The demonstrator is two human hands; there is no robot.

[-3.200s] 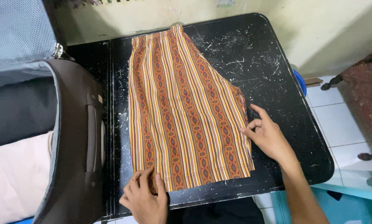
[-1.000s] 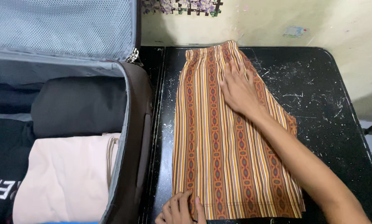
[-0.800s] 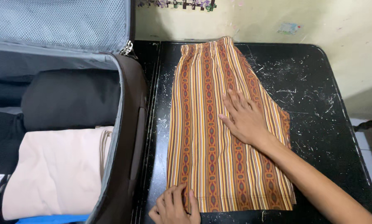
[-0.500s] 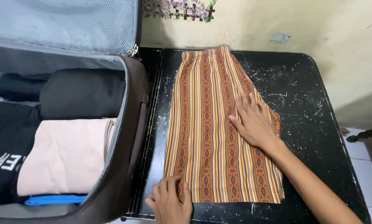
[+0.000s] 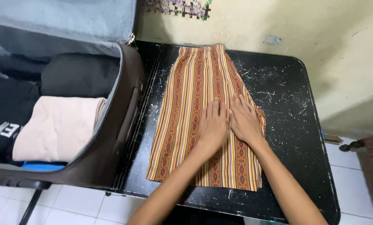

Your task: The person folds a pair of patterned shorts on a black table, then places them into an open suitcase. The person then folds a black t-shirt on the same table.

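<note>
While both palms press flat with fingers spread, gripping nothing, the left hand and right hand lie side by side on the striped orange shorts, spread lengthwise on the black table. Beside it stands an open suitcase with folded clothes.
</note>
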